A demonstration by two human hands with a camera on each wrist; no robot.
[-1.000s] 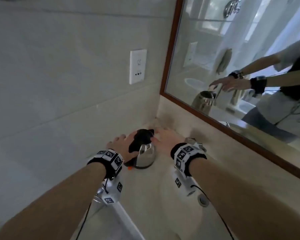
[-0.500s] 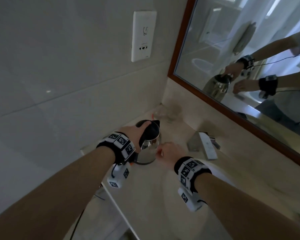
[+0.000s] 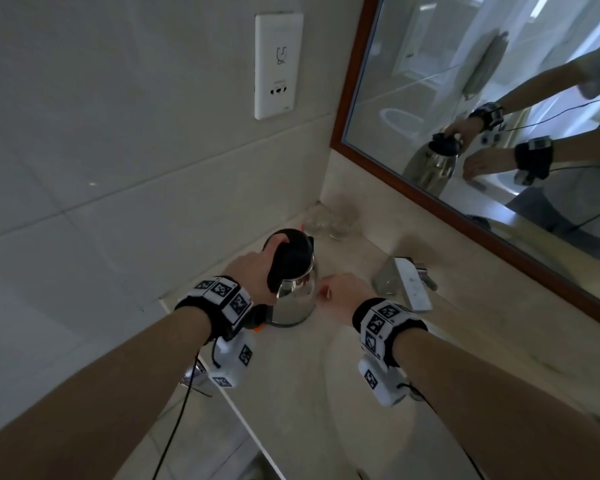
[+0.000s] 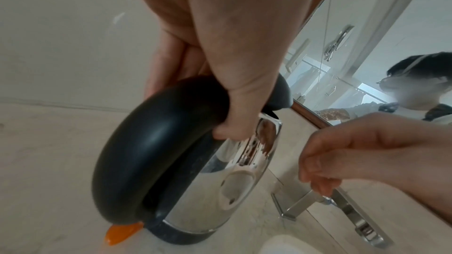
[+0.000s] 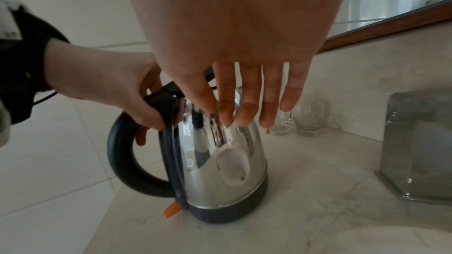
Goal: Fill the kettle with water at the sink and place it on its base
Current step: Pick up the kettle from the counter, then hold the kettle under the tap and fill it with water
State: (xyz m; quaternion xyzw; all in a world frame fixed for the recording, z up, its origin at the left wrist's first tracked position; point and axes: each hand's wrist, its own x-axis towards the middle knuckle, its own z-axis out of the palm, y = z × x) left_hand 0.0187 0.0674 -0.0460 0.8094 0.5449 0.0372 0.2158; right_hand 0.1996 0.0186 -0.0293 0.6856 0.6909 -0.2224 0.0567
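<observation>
Kettle (image 3: 293, 289), shiny steel with a black handle and lid, stands upright on the pale stone tabletop (image 3: 291, 393) near the left wall, with two drinking glasses (image 5: 297, 121) behind it in the far corner, a steel faucet (image 3: 400, 282) to its right and a mirror (image 3: 482, 98) beyond. Left hand (image 5: 102, 88) curls its fingers round the top of the handle. Right hand (image 5: 234, 45) hangs just right of the kettle, fingers loose and straight, holding nothing.
</observation>
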